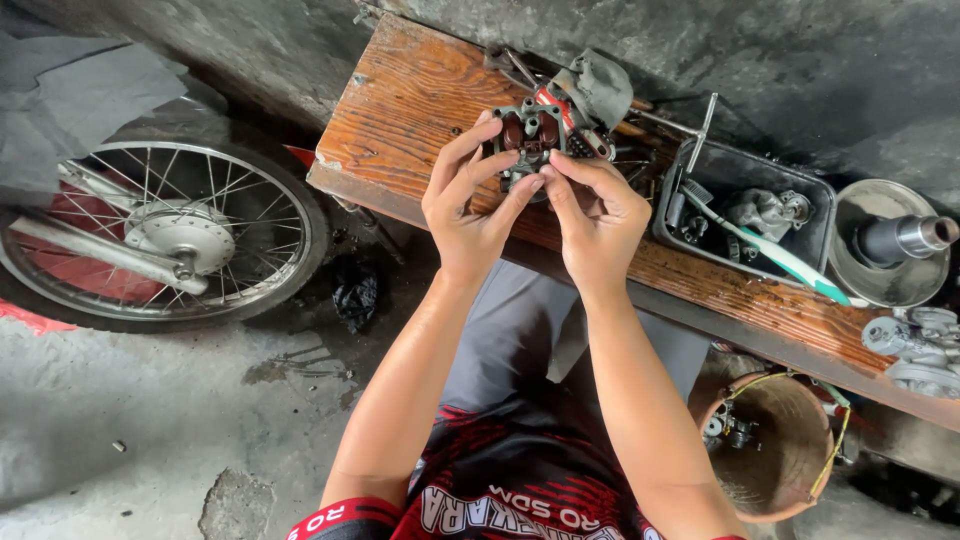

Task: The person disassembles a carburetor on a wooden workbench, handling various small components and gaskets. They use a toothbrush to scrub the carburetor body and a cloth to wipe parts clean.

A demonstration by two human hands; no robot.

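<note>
Wheel: a spoked motorcycle wheel [165, 232] lies on the concrete floor [150, 420] at far left, well apart from the work.
Left hand: the left hand [468, 205] is closed on the left edge of a small metal carburetor body [530, 140], fingertips pinching it.
Carburetor body: held up between both hands just above the wooden tabletop [410, 110], open face toward the camera, two reddish-brown float halves visible inside.
Right hand: the right hand [598, 215] grips the lower right edge of the same part, thumb and forefinger pressed at its bottom.
Rag and tools: a grey rag [598, 85] and a jumble of tools lie on the tabletop just behind the part.
Tray: a dark plastic tray [820, 215] to the right holds small metal parts and a toothbrush [770, 250].
Far right: a metal bowl [885, 270], loose cast parts [915, 345], and a bucket [775, 440] below the tabletop edge.
Risk: both grips are fingertip pinches on what looks like an oily part; a slip could drop it onto the concrete and bend the float or lose a small piece.
</note>
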